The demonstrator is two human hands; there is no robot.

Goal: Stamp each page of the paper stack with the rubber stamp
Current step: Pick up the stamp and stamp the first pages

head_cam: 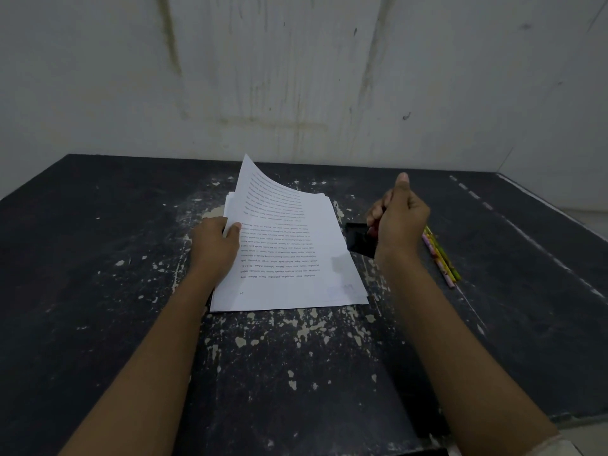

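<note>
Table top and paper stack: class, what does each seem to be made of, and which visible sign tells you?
Table top: probably painted wood or board, matt black; the coating has flaked off in pale patches. Paper stack: thin white printed paper, matt; the top sheet curls up where the left hand lifts it.

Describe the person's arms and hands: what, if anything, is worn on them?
The left hand and right hand are bare: no gloves, rings or watch show. Both forearms are uncovered. A pale sleeve shows only near the right elbow, at the picture's lower corner.
</note>
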